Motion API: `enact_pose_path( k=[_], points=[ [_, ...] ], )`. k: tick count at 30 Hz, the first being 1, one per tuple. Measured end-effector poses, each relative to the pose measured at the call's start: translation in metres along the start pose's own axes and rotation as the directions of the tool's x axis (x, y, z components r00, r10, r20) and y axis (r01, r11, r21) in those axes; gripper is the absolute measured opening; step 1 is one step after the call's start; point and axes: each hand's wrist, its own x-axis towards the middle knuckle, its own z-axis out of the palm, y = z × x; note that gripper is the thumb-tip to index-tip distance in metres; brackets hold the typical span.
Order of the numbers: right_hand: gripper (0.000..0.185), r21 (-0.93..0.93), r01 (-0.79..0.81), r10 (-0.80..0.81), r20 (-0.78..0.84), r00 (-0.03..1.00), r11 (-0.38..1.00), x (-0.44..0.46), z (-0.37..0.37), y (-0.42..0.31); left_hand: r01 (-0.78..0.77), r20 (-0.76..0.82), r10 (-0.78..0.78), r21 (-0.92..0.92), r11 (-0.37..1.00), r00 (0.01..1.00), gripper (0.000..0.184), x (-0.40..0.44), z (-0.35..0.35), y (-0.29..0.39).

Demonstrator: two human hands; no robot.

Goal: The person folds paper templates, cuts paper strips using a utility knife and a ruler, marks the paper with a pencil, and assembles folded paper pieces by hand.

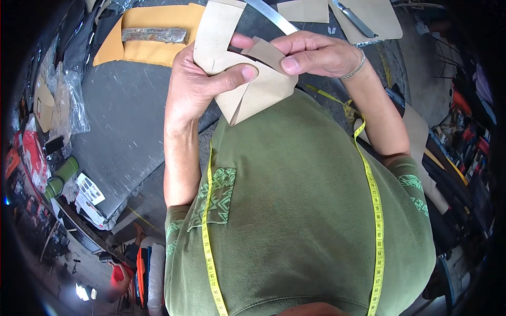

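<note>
A folded piece of tan card, with slits and overlapping flaps, is held up between both hands above the dark table. My left hand grips its left side, thumb lying across the front. At the upper right edge, my right hand pinches a small flap between thumb and fingers. One long strip of the card rises past my left hand to the top of the view. Behind the card runs a metal ruler, partly hidden.
A wrapped bar rests on orange-yellow material on the dark table. A cutter knife lies on card at the upper right. A yellow tape measure hangs over the green shirt. A green bottle is at left.
</note>
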Motion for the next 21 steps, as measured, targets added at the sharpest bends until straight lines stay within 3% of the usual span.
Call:
enact_pose_path(
  k=[13,21],
  points=[
    [0.06,0.102,-0.007,0.005,0.02,1.0,0.995,0.0051,0.0017,0.0028,0.072,-0.002,-0.072,-0.018,0.997,0.997,0.035,-0.0012,-0.0013,0.002],
    [0.053,0.163,0.028,-0.034,0.03,0.999,0.986,0.0065,0.002,0.0032,0.053,-0.009,-0.053,-0.018,0.998,0.999,0.037,-0.0002,-0.0003,0.0015]
  ],
)
